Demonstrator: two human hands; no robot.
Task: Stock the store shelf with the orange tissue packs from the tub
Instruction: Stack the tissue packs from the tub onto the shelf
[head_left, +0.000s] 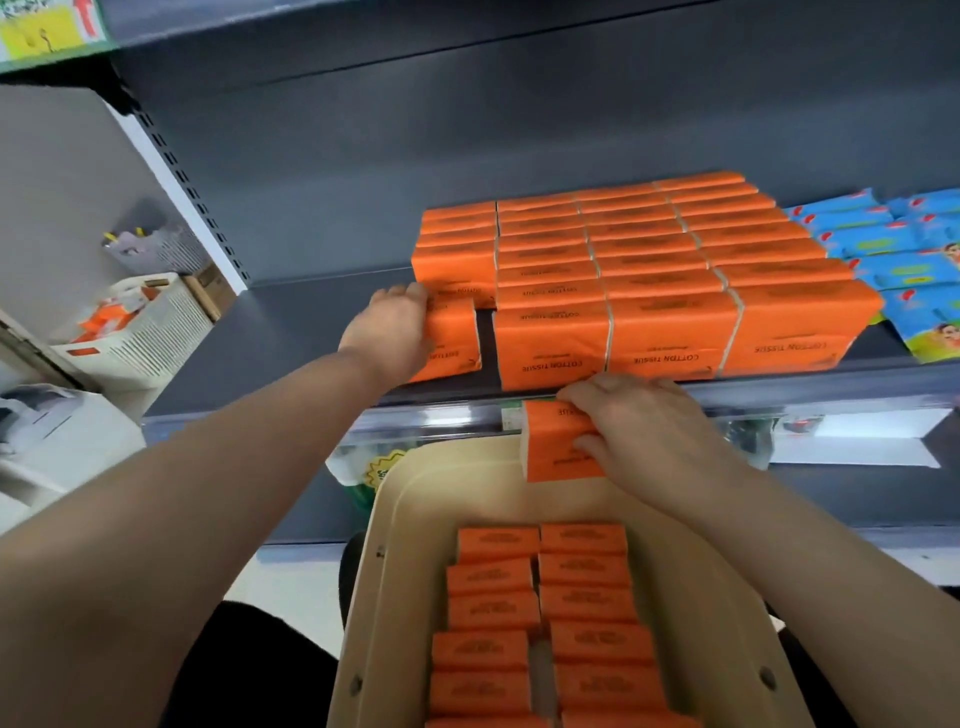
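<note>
Rows of orange tissue packs (644, 270) stand on the dark grey shelf (311, 322). My left hand (392, 327) grips one orange pack (454, 338) at the front of the leftmost row, with a narrow gap to the row on its right. My right hand (644, 431) holds another orange pack (553, 441) in the air just below the shelf's front edge, over the far rim of the beige tub (395, 545). Two rows of orange packs (545, 613) lie in the tub below.
Blue wipe packs (904, 254) fill the shelf to the right of the orange rows. The shelf's left part is bare. A white slatted basket (140, 332) with orange items stands at the far left, beyond the shelf upright. A price rail (779, 415) runs along the front edge.
</note>
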